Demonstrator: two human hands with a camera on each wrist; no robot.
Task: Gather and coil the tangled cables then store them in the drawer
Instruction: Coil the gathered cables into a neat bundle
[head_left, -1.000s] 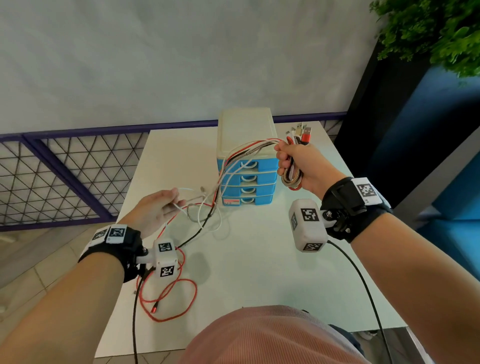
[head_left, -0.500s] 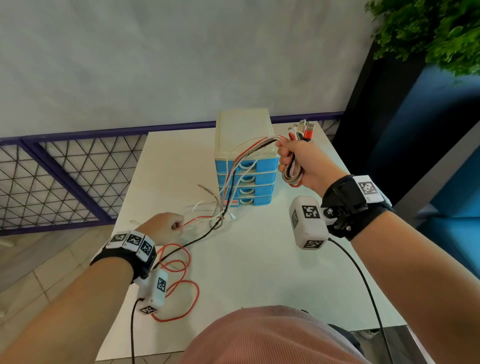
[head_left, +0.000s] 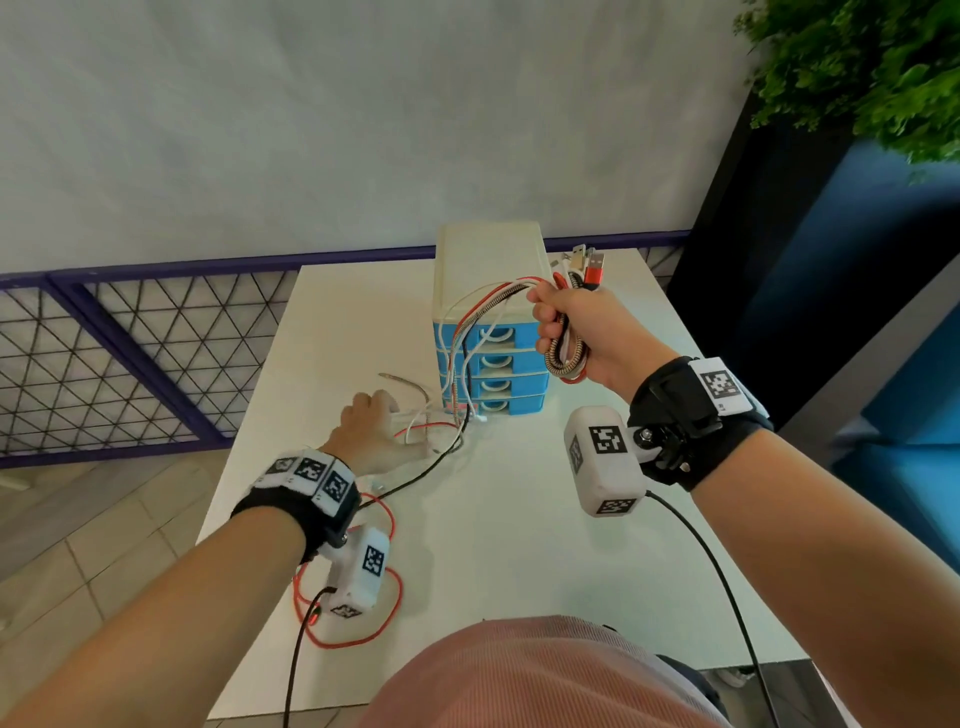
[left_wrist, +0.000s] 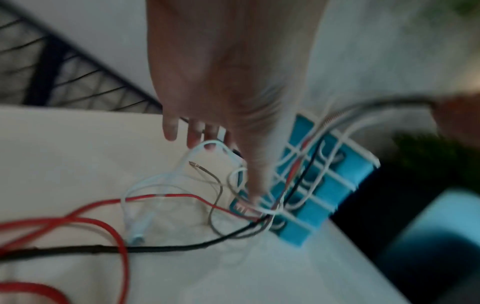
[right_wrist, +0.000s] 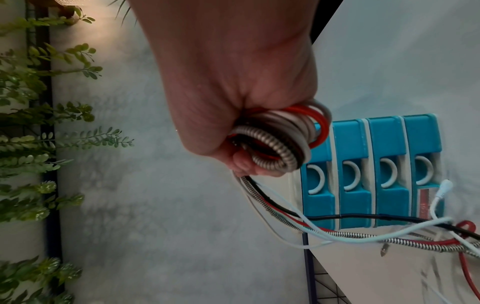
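Note:
My right hand (head_left: 561, 322) (right_wrist: 249, 152) is raised in front of the drawer unit and grips a coil of cables (head_left: 565, 358) (right_wrist: 283, 133) in red, white, black and braided strands, with USB plugs (head_left: 589, 265) sticking out above the fist. Strands run from the coil down to a loose tangle (head_left: 436, 431) (left_wrist: 207, 195) on the white table (head_left: 519, 545). My left hand (head_left: 379, 421) (left_wrist: 231, 170) reaches into that tangle with straight fingers and holds nothing. A red cable (head_left: 363, 631) (left_wrist: 103, 207) and a black cable (head_left: 415, 480) (left_wrist: 168, 247) trail toward me.
The small drawer unit (head_left: 491, 249) (right_wrist: 376, 142) (left_wrist: 337, 185), with blue drawers all closed, stands at the back of the table. A purple mesh fence (head_left: 130, 338) runs on the left, and a plant (head_left: 857, 67) with dark panels stands on the right.
My left hand let go of the strands it held, dropped to the table and moved forward to the tangle beside the drawers. The right hand keeps its grip, nearly still.

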